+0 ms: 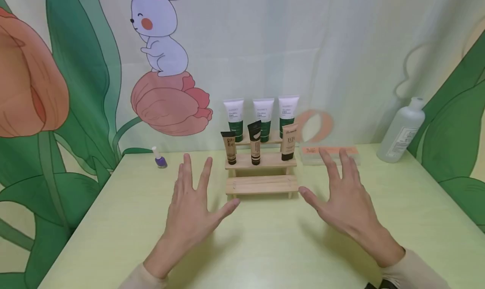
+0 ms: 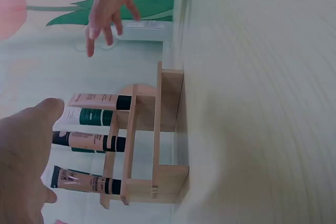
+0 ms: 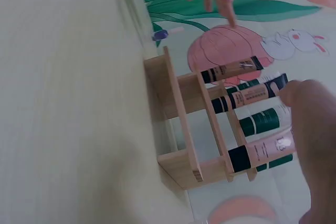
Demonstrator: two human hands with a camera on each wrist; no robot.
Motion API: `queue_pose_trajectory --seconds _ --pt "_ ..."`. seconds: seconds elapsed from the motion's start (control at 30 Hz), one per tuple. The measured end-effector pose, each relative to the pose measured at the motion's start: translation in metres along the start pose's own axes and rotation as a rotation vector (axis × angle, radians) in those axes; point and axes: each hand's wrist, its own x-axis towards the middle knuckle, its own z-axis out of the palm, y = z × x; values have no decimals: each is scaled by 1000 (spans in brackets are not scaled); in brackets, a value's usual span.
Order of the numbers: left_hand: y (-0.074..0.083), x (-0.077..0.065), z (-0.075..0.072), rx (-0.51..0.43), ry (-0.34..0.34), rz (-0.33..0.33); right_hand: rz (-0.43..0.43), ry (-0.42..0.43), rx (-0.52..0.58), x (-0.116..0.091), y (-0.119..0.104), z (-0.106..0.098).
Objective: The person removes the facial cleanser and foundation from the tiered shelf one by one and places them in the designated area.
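A three-tier wooden stand (image 1: pixel 261 184) rests on the table between my two hands. Three white-and-green tubes (image 1: pixel 263 116) line its top tier. On the middle tier stand a small tan tube with a black top (image 1: pixel 229 147), a black-capped tan tube (image 1: pixel 255 143) and a beige BB cream tube (image 1: pixel 289 141); the lowest tier is bare. My left hand (image 1: pixel 191 211), fingers spread and holding nothing, hovers left of the stand's front. Opposite it, my right hand (image 1: pixel 348 205) hovers to the right, fingers also spread, nothing in its grasp. Both hands cast shadows on the table.
A purple nail polish bottle (image 1: pixel 161 159) stands at the table's back left. Behind my right fingers lies a clear box with an orange label (image 1: pixel 310 156). A translucent white bottle (image 1: pixel 402 130) leans at the back right. A printed curtain (image 1: pixel 265 41) hangs behind the table (image 1: pixel 261 247).
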Motion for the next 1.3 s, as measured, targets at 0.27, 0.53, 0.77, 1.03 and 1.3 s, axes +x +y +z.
queue_pose_trajectory --seconds 0.27,0.53,0.77,1.03,1.3 --pt "-14 17 11 -385 -74 -76 -74 190 458 21 9 -6" --pt "-22 29 31 -609 -136 -193 -101 271 811 41 16 -3" --pt "-28 37 51 -837 -136 -200 -80 257 818 66 20 12" --pt "-29 42 69 -869 -86 -200 -64 223 857 85 19 32" --pt "-28 43 84 -916 -57 -220 -46 187 869 100 15 46"
